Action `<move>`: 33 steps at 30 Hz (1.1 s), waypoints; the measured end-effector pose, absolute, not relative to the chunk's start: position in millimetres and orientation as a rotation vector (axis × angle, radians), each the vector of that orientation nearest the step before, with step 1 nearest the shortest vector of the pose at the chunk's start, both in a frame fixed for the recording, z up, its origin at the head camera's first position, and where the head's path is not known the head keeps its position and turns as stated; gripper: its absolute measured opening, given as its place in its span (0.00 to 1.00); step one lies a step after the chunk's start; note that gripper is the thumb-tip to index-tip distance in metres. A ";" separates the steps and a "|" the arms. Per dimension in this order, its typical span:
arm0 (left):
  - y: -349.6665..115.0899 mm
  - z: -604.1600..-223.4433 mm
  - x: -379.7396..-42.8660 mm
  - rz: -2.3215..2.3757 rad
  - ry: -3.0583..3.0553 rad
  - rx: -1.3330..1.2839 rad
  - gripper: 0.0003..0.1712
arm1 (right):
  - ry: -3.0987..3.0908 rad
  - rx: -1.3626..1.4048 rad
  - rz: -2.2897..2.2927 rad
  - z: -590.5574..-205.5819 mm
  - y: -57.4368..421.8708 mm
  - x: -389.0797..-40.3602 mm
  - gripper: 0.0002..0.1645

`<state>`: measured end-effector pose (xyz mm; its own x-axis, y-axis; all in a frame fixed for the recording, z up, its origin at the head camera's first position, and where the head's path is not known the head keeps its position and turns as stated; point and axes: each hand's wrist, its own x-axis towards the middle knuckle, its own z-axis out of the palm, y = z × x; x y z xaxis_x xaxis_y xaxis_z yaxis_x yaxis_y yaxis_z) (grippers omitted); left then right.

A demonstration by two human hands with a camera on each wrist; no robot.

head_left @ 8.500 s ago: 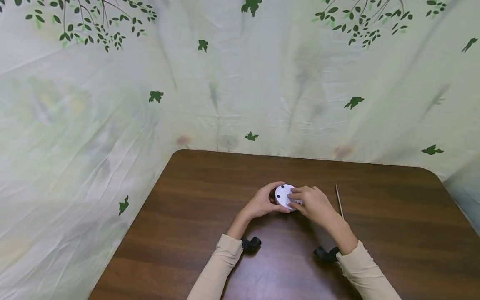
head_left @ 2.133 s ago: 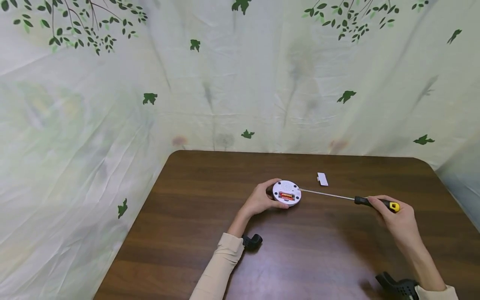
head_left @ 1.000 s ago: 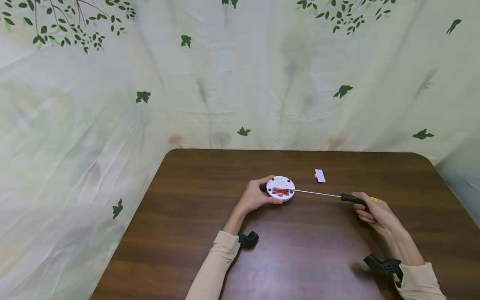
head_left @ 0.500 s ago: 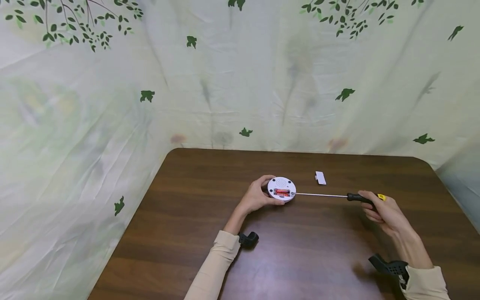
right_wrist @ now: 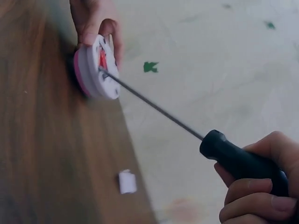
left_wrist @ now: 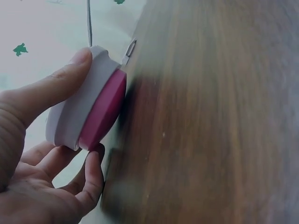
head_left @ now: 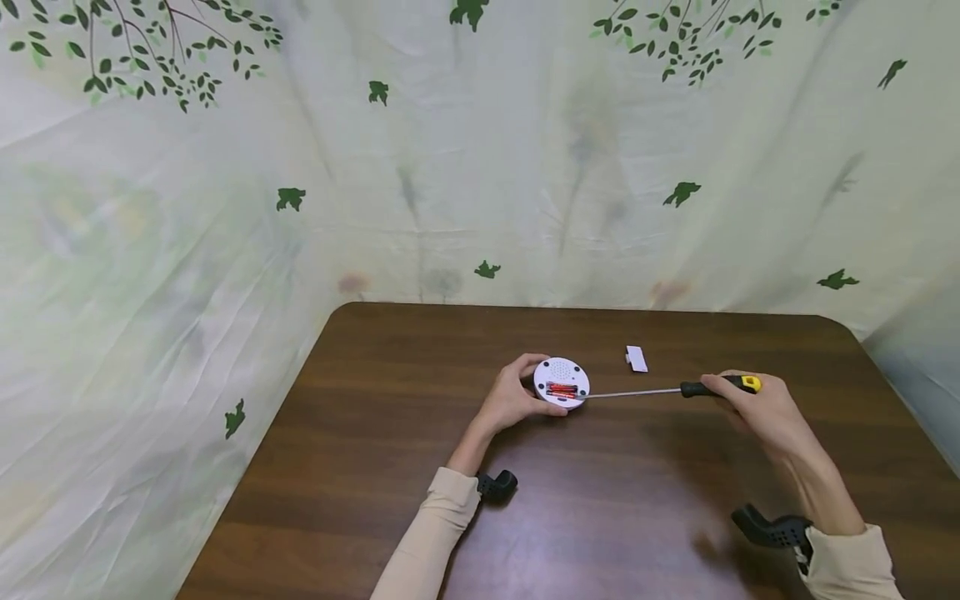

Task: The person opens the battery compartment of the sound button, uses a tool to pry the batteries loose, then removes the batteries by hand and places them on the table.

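My left hand (head_left: pixel 512 398) grips a round white-and-pink device (head_left: pixel 558 372) by its rim, thumb on one side and fingers on the other. Its white underside faces up, with small holes, dark feet and an uncovered compartment holding red batteries (head_left: pixel 562 390). In the left wrist view the pink part (left_wrist: pixel 105 109) faces the table. My right hand (head_left: pixel 765 412) holds a long screwdriver (head_left: pixel 633 393) by its black and yellow handle. The shaft points left, and its tip is at the compartment's edge near the batteries, as the right wrist view also shows.
A small white battery cover (head_left: pixel 636 359) lies on the brown wooden table (head_left: pixel 420 350), beyond the screwdriver shaft. Behind the table hangs a pale cloth (head_left: pixel 450 167) printed with green leaves. Each wrist wears a black camera mount (head_left: pixel 498 487).
Since the earliest frame the battery cover has come off onto the table, and my right hand has picked up the screwdriver. Lately the tip has shifted slightly at the compartment; my left hand keeps its grip.
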<state>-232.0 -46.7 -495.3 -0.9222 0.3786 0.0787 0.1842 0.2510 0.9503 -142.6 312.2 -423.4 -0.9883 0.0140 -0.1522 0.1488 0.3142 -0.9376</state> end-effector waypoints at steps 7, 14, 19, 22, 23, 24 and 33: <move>-49.8 -495.7 -231.4 1.701 2.413 0.529 0.47 | 2.792 -0.038 -1.390 -387.9 287.7 -143.7 0.22; -49.4 -496.6 -232.8 1.647 2.493 0.554 0.47 | 2.663 -0.058 -1.537 -403.8 300.6 -158.6 0.20; -52.2 -496.0 -233.5 1.633 2.508 0.535 0.46 | 2.258 0.096 -1.912 -453.2 318.0 -162.8 0.16; -51.7 -495.6 -233.8 1.635 2.501 0.514 0.45 | 1.975 0.148 -2.099 -477.2 320.3 -159.7 0.18; -50.9 -495.2 -233.7 1.635 2.498 0.512 0.45 | 1.899 0.156 -2.143 -483.2 320.7 -158.3 0.19; -50.1 -494.9 -233.7 1.635 2.493 0.513 0.45 | 1.854 0.160 -2.169 -487.8 321.1 -157.0 0.19; -51.2 -496.9 -232.4 1.712 2.397 0.487 0.45 | 1.670 0.110 -2.270 -498.6 321.6 -155.1 0.21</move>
<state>-232.4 -51.2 -496.9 -0.9350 0.3495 0.0610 0.1711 0.2935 0.9405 -155.1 321.6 -498.6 -0.9458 -0.2092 -0.2484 0.2995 -0.2658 -0.9163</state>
